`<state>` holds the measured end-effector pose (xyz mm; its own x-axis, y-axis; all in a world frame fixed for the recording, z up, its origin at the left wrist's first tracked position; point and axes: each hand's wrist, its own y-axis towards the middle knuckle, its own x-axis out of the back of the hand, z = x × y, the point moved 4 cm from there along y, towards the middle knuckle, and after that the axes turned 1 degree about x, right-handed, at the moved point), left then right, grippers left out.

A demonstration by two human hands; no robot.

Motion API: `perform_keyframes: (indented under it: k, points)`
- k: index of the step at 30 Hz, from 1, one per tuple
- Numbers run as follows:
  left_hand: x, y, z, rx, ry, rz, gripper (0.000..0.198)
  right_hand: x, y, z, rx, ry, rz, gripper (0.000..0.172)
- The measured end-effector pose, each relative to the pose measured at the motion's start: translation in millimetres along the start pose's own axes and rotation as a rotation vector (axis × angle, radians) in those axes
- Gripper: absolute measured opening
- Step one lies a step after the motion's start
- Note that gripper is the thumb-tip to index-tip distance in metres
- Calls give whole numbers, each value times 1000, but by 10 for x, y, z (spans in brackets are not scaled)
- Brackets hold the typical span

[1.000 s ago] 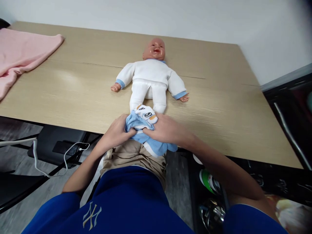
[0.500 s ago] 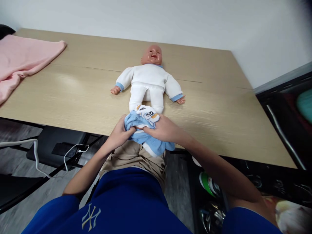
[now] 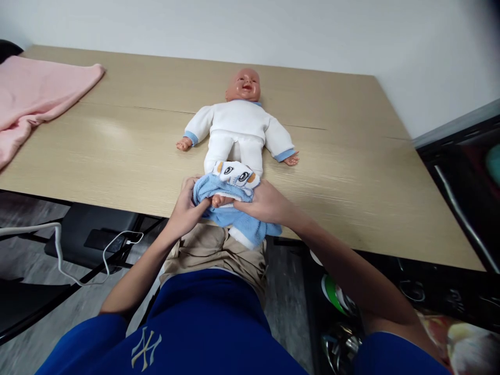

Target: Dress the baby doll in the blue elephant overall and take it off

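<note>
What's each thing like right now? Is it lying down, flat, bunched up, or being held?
Doll: on its back, mouth open, arms spread.
Doll's foot: peeking through the blue garment.
Blue garment: bunched up, held.
Left hand: gripping it.
Right hand: gripping it too.
Pink cloth: spread out, wrinkled.
White cable: drooping.

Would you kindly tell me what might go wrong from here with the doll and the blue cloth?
A foot of the doll shows between the left hand and the right hand, so its toes might snag in the blue cloth. Both hands grip that cloth near the front edge of the table, so a hard tug could drag the doll that way.
</note>
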<state>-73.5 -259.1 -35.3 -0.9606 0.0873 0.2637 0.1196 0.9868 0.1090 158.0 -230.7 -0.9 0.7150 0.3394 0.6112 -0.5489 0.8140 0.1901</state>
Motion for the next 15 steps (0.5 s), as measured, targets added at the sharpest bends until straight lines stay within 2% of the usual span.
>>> perform_keyframes:
  k: [5,8,10,12,15]
  points:
    - [5,66,93,45,-35,-5,21,77,80,23,33,41,-56,55]
    - [50,176,102,15,-66,-19,29,166,207,-69,-13,21,-30,47]
    - [90,298,80,-10,-98,2,39,235,323,-161,-38,9,-18,49]
    - [125,445,45,-9,-145,81,51,294,444,-245,-30,10,9,58]
    - [155,639,-5,62,-197,313,59,357,560,-316,19,19,98,61]
